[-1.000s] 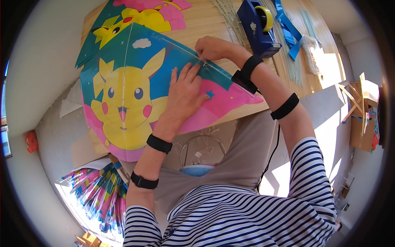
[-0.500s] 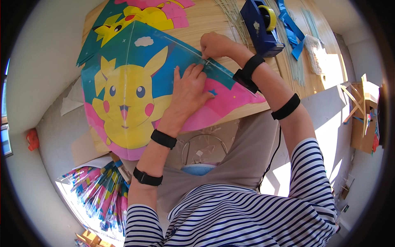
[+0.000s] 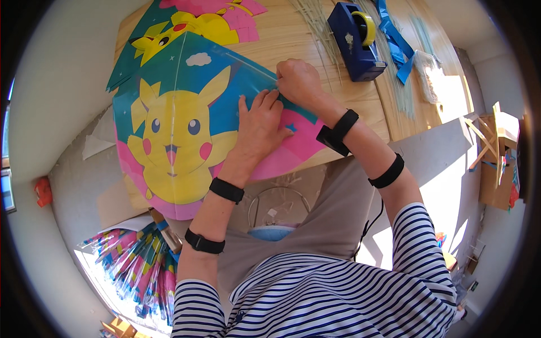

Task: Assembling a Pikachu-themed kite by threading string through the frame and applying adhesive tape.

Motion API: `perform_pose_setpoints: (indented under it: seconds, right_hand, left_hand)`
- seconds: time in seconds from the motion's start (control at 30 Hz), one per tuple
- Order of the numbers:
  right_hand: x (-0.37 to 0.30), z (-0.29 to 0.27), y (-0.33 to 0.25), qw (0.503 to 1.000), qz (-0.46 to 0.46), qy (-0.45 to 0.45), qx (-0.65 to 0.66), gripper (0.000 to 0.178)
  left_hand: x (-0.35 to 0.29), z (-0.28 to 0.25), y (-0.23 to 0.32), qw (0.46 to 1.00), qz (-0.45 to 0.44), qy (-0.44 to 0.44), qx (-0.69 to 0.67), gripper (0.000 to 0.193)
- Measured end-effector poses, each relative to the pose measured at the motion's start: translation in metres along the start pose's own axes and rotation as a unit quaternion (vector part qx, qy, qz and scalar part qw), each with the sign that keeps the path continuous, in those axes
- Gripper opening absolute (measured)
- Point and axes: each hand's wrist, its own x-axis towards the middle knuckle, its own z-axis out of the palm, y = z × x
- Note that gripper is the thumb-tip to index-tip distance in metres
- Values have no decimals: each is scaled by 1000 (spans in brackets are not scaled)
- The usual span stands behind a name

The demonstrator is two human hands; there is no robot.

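A thin plastic kite (image 3: 220, 141) printed with a yellow cartoon figure on blue and pink lies on the table, with a long stick along its middle and another near its right upper edge. My left hand (image 3: 259, 127) rests flat on its right part, fingers stretched out and slightly spread, tips near that edge. Just beyond those fingertips, my right hand (image 3: 298, 81) is closed at the kite's right upper edge, its fingers curled in. Whatever its fingers pinch is hidden behind the knuckles.
Upper right on the wooden table (image 3: 360, 107) stand a blue tape dispenser (image 3: 352, 45), thin clear sticks (image 3: 315, 28), blue ribbon (image 3: 399, 45) and a clear box (image 3: 428, 76). More printed sheets (image 3: 197, 25) lie at the far left. Bundled kites (image 3: 141, 265) hang low on the left.
My right hand has shifted slightly nearer to me along the kite's edge, and its forearm has moved left. My left hand stays almost in place on the kite.
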Motion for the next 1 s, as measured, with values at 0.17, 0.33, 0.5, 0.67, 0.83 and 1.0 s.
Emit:
perform_pose_setpoints:
  seconds: [0.17, 0.33, 0.5, 0.67, 0.83, 1.0]
  right_hand:
    - [4, 18, 10, 1000, 18, 14, 20, 10]
    - [13, 12, 0, 998, 46, -11, 40, 9]
    - [11, 21, -4, 998, 57, 27, 18, 8]
    - [-3, 21, 2, 995, 46, 83, 40, 8]
    - [-3, 19, 11, 993, 55, 82, 61, 7]
    - [-90, -19, 43, 992, 60, 112, 27, 19]
  left_hand:
    - [1, 2, 1, 1000, -1, 5, -2, 58]
    - [0, 3, -1, 1000, -5, -4, 10, 58]
    - [1, 1, 0, 1000, -12, -11, 4, 59]
    - [2, 2, 2, 1000, -10, -5, 0, 58]
    - [0, -4, 1, 999, -19, -28, -4, 53]
    - [-42, -40, -27, 998, -45, 23, 25, 47]
